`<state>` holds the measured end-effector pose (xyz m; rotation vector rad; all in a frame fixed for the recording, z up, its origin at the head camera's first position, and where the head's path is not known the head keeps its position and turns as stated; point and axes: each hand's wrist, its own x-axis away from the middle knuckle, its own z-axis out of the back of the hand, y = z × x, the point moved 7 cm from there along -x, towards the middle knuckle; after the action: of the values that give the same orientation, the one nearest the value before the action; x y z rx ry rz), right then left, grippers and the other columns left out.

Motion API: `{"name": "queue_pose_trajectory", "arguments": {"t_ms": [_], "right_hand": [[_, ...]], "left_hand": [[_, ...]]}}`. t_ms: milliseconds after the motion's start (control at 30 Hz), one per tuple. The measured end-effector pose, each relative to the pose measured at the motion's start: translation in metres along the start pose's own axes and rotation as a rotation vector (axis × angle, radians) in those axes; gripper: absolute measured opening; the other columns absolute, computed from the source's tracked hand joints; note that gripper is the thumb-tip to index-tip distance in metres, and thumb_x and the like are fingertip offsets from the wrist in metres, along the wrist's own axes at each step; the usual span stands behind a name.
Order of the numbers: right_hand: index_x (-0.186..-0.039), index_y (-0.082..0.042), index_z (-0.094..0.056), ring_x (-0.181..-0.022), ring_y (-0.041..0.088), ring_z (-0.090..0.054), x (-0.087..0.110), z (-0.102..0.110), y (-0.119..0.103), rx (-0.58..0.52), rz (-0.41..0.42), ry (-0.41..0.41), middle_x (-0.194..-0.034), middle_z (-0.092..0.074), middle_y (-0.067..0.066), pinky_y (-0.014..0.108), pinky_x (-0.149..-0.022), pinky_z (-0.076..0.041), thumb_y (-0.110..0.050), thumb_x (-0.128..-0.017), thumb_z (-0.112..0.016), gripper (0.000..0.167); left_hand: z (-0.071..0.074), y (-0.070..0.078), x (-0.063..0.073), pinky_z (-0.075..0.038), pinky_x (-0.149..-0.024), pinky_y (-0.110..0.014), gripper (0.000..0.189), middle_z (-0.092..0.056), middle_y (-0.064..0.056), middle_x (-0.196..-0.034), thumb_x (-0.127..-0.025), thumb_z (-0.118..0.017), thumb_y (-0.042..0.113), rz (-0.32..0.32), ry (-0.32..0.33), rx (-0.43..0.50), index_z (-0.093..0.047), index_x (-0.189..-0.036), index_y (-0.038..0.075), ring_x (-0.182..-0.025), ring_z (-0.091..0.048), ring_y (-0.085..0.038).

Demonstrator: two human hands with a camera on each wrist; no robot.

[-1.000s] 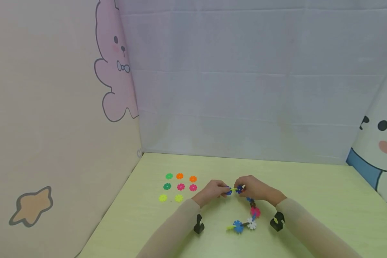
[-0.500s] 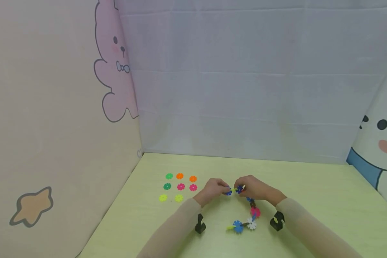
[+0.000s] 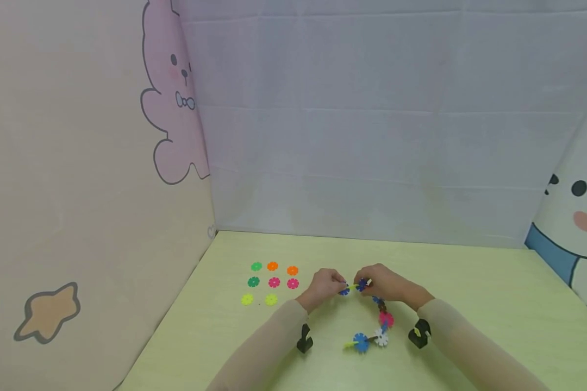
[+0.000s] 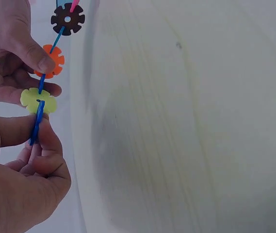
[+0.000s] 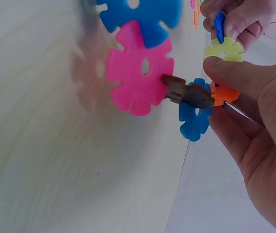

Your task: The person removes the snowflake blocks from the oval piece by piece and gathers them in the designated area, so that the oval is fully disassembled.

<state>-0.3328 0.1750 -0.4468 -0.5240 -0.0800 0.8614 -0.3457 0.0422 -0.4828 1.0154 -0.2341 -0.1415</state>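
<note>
Slotted plastic snowflake discs are joined edge to edge in a curved chain. My left hand [image 3: 323, 287] pinches the dark blue disc [image 4: 37, 124] at its far end between thumb and fingers. That disc is slotted into a yellow-green disc [image 4: 31, 100], which joins another dark blue disc [image 4: 41, 83]. My right hand [image 3: 383, 282] grips the chain there, its thumb over an orange disc [image 4: 56, 59]. Beyond the right hand follow blue, brown [image 5: 176, 89] and pink [image 5: 138, 70] discs. A white disc [image 3: 381, 338] and a blue disc [image 3: 360, 342] lie nearer the front, ending in a yellow-green one [image 3: 349, 345].
Loose discs lie in rows on the table at the left: green [image 3: 256, 266], orange [image 3: 292, 270], pink [image 3: 274, 282] and yellow [image 3: 247, 300] among them. The pale yellow table [image 3: 499, 304] meets a light cloth wall [image 3: 372, 136] at the back. Printed panels flank it.
The left wrist has lifted slightly, and the held end of the chain has shifted a little to the left. Both hands keep their grips; the loose discs stay where they were.
</note>
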Motion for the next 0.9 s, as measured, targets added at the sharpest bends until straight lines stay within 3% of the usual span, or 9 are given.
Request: {"name": "queue_pose_trajectory", "arguments": {"t_ms": [300,633,900], "right_hand": [[-0.098,-0.005,-0.068,-0.085,0.016,-0.064,0.0006,0.0022,0.0022,0.007,-0.027,0.004,-0.096,-0.067,0.003,0.029,-0.073,-0.052,-0.001,-0.081,-0.072,0.018],[-0.096,-0.005,-0.067,-0.086,0.016,-0.064,0.0,0.0007,0.0028,0.008,-0.006,0.013,-0.094,-0.067,0.002,0.028,-0.072,-0.052,-0.001,-0.08,-0.073,0.018],[-0.099,-0.006,-0.067,-0.085,0.014,-0.064,0.0006,0.0015,0.0075,0.021,-0.048,-0.005,-0.096,-0.066,0.002,0.029,-0.072,-0.052,-0.003,-0.081,-0.072,0.019]], "left_hand": [[-0.0043,0.0049,0.0033,-0.045,-0.061,-0.025,0.008,-0.06,-0.001,-0.081,-0.09,-0.063,0.01,-0.035,-0.042,0.008,-0.062,-0.092,0.002,-0.07,-0.053,-0.012],[-0.006,0.0035,0.0024,-0.042,-0.059,-0.025,0.008,-0.056,-0.002,-0.082,-0.091,-0.06,0.009,-0.002,-0.036,-0.03,-0.059,-0.094,0.002,-0.07,-0.049,-0.014],[0.0032,0.0005,0.0021,-0.047,-0.068,-0.028,0.015,-0.06,-0.002,-0.086,-0.091,-0.061,0.013,-0.004,-0.089,-0.026,-0.063,-0.1,0.001,-0.075,-0.053,-0.015]]}}
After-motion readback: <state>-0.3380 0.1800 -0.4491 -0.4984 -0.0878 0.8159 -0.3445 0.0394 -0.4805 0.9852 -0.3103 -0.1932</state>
